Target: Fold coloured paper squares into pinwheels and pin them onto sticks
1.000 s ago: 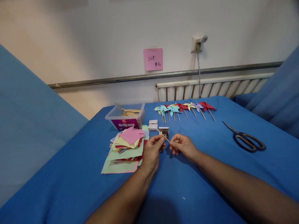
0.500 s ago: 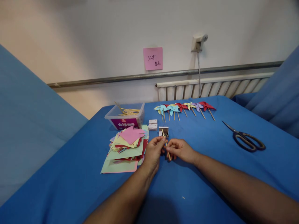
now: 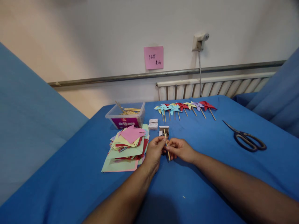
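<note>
Left hand (image 3: 153, 151) and right hand (image 3: 181, 150) both pinch thin wooden stick (image 3: 166, 145), held between them, nearly upright. Small open box (image 3: 164, 131) just beyond fingertips. Paper stack (image 3: 127, 146) beside left hand. Pinwheels (image 3: 184, 108) farther ahead; scissors (image 3: 247, 140) well right of right hand.

A thin wooden stick (image 3: 166, 144), nearly upright, pinched between both hands just before a small open box (image 3: 164, 131)

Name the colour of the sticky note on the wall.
Pink, with dark handwriting; the sticky note shows in the head view.
</note>
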### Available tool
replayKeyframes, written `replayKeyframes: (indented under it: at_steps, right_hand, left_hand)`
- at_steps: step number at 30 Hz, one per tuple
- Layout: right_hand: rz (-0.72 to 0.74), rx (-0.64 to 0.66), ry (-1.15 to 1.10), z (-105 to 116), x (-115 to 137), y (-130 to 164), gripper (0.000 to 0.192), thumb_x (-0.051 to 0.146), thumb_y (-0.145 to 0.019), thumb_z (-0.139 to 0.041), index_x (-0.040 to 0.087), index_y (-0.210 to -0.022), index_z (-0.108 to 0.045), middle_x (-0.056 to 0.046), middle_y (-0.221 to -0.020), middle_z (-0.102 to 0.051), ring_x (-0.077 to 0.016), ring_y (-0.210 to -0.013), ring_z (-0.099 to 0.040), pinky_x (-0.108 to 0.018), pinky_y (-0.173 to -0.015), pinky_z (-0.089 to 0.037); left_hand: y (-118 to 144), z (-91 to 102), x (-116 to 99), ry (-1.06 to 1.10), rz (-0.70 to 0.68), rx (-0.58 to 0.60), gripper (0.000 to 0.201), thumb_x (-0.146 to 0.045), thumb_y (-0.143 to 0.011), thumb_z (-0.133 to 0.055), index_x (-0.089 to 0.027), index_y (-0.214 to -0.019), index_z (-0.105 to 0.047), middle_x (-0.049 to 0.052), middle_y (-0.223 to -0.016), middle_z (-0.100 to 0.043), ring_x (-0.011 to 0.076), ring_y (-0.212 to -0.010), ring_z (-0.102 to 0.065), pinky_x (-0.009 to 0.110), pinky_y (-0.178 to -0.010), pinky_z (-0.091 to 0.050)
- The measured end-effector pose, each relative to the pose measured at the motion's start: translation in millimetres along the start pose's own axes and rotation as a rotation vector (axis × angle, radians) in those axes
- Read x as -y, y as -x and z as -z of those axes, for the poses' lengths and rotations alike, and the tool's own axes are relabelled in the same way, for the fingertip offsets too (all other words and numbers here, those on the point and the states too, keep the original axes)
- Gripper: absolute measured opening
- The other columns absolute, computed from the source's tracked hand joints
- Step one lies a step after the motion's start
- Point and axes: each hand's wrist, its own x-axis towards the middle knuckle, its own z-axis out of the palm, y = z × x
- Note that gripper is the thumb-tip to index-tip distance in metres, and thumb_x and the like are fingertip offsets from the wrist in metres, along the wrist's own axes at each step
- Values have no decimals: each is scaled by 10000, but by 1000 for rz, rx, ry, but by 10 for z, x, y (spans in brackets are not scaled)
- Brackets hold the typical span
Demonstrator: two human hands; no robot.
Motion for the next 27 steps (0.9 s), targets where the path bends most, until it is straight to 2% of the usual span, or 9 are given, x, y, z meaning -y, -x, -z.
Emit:
replayKeyframes:
  at_steps: [10, 15, 17, 20, 22, 24, 27]
  right_hand:
    - [-65, -34, 94, -14, 14, 2, 361, 527, -753, -628, 193, -732, -493, 61, -516, -551, -79, -390, -517, -190, -401, -373]
    - [-65, -152, 220, -8, -23, -4, 266, 437, -794, -572, 206, -699, -480, 59, -504, -534, -87, -379, -490, -194, -383, -343]
    - [-51, -203, 309, 11, -49, -6, 237, 397, -807, -556, 210, -682, -481, 54, -507, -533, -92, -388, -481, -202, -394, -339]
    - [-9, -256, 483, 41, -43, 2, 219, 350, -816, -544, 208, -656, -496, 36, -529, -554, -99, -438, -485, -214, -442, -330]
    - [17, -261, 631, 47, 3, 23, 219, 326, -818, -543, 205, -639, -512, 22, -555, -577, -105, -483, -491, -225, -479, -317]
    - [22, -210, 800, 32, 71, 55, 205, 308, -820, -541, 204, -643, -539, 15, -578, -601, -114, -517, -501, -238, -509, -300]
    - [-9, -157, 991, -17, 167, 104, 185, 313, -838, -526, 211, -695, -587, 8, -609, -634, -126, -541, -517, -255, -526, -269]
  left_hand:
    - [-14, 20, 20, -27, 2, 18, 258, -312, -655, -741, -137, -811, -636, -13, -617, -591, 71, -499, -494, 197, -505, -380]
    - [-22, 10, 20, -87, -23, 11, 279, -255, -637, -741, -140, -865, -629, 16, -695, -635, 93, -536, -537, 211, -519, -412]
    - [-10, 9, 4, -156, -85, -15, 278, -214, -634, -725, -146, -886, -630, 56, -814, -676, 115, -593, -579, 228, -547, -440]
    - [43, 46, -111, -353, -265, -47, 296, -196, -670, -686, -183, -963, -644, 76, -964, -697, 142, -663, -614, 265, -626, -472]
    - [90, 116, -266, -535, -406, -63, 244, -242, -720, -659, -211, -962, -673, 55, -881, -703, 159, -655, -605, 284, -651, -469]
    - [127, 227, -464, -710, -539, -140, 155, -268, -744, -642, -229, -883, -699, 48, -804, -701, 186, -695, -604, 306, -712, -460]
    - [145, 432, -751, -1000, -634, -337, 192, -277, -766, -608, -232, -929, -698, 58, -893, -708, 220, -792, -617, 327, -760, -449]
